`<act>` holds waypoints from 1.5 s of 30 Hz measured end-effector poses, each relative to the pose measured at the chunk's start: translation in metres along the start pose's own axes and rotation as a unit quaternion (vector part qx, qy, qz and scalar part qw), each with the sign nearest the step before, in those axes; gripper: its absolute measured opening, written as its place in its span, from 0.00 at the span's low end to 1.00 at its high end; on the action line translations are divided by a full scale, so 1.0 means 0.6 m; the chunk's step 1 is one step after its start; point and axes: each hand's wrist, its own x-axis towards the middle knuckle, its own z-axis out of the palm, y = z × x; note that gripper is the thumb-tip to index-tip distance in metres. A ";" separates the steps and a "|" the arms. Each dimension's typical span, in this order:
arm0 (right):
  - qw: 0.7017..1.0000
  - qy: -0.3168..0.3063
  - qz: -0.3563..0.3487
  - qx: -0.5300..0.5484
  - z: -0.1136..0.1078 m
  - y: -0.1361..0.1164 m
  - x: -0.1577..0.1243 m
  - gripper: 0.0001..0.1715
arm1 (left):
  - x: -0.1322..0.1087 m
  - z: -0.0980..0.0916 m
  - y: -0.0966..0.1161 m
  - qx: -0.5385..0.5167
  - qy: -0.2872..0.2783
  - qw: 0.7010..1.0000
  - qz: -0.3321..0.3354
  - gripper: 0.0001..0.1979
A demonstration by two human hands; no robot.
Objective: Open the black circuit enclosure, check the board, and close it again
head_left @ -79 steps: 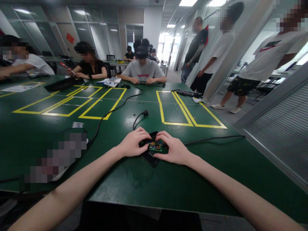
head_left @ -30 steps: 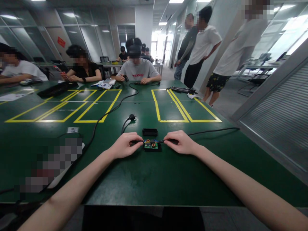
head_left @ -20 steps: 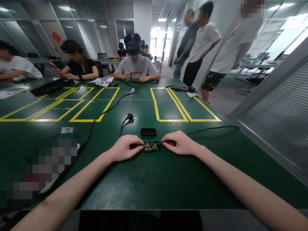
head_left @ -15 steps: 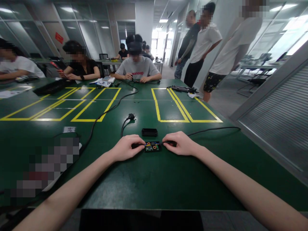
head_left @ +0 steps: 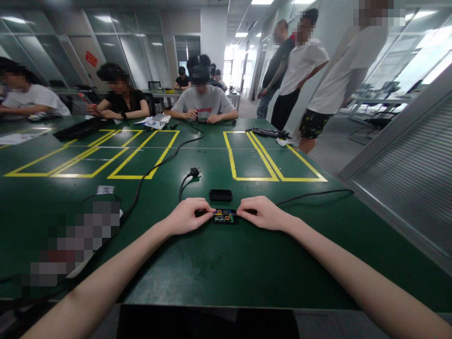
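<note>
A glossy dark-green bench (head_left: 176,278), marked with yellow tape (head_left: 256,179), stands in a glass-partitioned office. Two black rectangular plastic case halves lie between and just beyond the hands: one hollow tray (head_left: 221,195) and one board-filled half (head_left: 226,223), with two copper-coloured ring coils (head_left: 227,218). The left hand (head_left: 187,216) pinches one black plug cord (head_left: 181,192) at its left end; the right hand (head_left: 263,213) pinches another black cord (head_left: 314,193) at its right.

the circuit board (head_left: 221,219) is green, its ring coils (head_left: 219,210) orange; the case halves (head_left: 221,196), power cord (head_left: 181,188) and plug (head_left: 194,173) are black. yellow tape (head_left: 256,179) rectangles pattern the dark green tabletop (head_left: 197,273).
</note>
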 end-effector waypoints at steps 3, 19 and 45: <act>1.000 -0.002 0.004 0.020 -0.005 -0.002 0.000 0.18 | 0.001 -0.001 -0.003 -0.009 0.022 0.999 -0.022 0.09; 0.997 0.050 0.030 -0.048 0.002 0.010 0.006 0.14 | 0.005 0.013 0.000 -0.009 0.081 0.995 -0.061 0.08; 0.997 0.025 -0.021 -0.073 0.005 0.012 0.001 0.05 | 0.004 0.004 -0.031 -0.023 0.044 0.998 0.025 0.07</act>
